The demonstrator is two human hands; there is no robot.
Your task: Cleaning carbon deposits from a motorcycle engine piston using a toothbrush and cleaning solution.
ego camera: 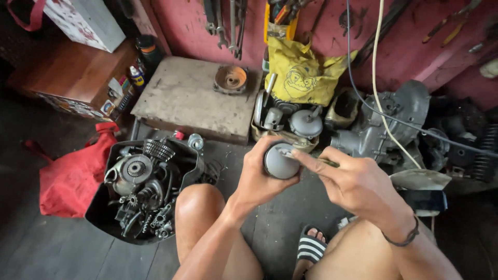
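— Where's the part?

— The left hand (259,176) wraps its grip around a round grey metal housing (280,162), held above the knees. The right hand (353,181) pinches a slim tool (326,162) and lays its forefinger on the housing's rim.

— How far along?

— Midway, I'd judge: the black tub (104,207) beside the knee is full of oily gears, and a bare engine casing (384,124) sits on the floor.

— Textures?

— Smooth dull dome, toothed greasy steel, rough cast aluminium.
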